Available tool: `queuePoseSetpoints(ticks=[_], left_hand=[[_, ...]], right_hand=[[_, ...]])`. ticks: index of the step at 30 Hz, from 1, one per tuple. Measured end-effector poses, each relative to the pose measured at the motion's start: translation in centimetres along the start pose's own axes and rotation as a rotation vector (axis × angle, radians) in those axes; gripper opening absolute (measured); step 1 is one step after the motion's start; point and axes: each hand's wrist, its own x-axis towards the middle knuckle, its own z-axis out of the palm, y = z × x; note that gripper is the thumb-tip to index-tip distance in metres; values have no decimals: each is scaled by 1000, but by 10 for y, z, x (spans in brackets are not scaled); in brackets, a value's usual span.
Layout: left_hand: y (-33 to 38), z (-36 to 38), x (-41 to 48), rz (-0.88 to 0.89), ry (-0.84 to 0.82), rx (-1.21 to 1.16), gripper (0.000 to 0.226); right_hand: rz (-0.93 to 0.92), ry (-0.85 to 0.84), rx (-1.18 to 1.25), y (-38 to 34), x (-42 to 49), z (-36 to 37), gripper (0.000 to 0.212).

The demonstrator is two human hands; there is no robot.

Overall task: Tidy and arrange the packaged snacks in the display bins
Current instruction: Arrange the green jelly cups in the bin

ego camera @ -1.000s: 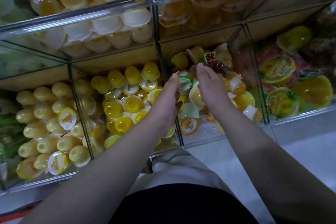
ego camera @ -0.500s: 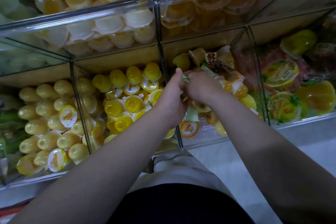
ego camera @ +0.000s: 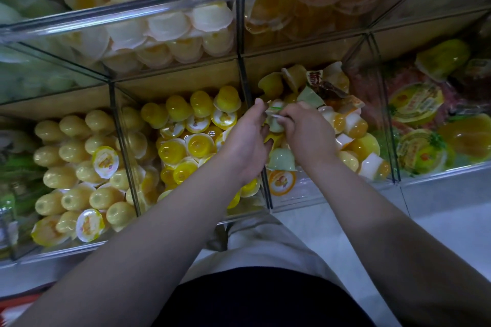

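Note:
Clear display bins hold small jelly cups. My left hand (ego camera: 248, 141) and my right hand (ego camera: 305, 133) meet over the mixed bin (ego camera: 313, 194), between the yellow-cup bin (ego camera: 186, 141) and the bin of larger cups. Both hands pinch a small pale jelly cup with a green-edged lid (ego camera: 275, 117) between their fingertips, just above the pile. A pale green cup (ego camera: 281, 159) lies under my right wrist. Orange-and-white cups (ego camera: 350, 125) lie to the right of my right hand.
Pale yellow cups (ego camera: 74, 167) fill the left bin. Large fruit jelly cups (ego camera: 419, 125) sit in the right bin. An upper shelf of bins (ego camera: 159, 8) with white and orange cups overhangs. White floor (ego camera: 438, 220) shows below right.
My right hand has drawn back from the rear of the mixed bin toward my left hand. Both hands have closed together on the small cup.

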Motion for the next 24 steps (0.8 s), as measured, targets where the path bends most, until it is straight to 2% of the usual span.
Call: queuePoseSetpoints(ticks=[6, 13, 18, 24], left_hand=[[3, -1, -7, 8, -60, 39, 53], [6, -15, -5, -13, -114, 45, 57], [11, -33, -9, 59, -96, 26, 44], [26, -57, -27, 146, -27, 106, 27]], right_hand=[[163, 105, 289, -7, 5, 1, 12], [320, 110, 551, -15, 1, -15, 19], [409, 36, 780, -37, -9, -30, 21], [370, 46, 886, -68, -15, -41, 16]])
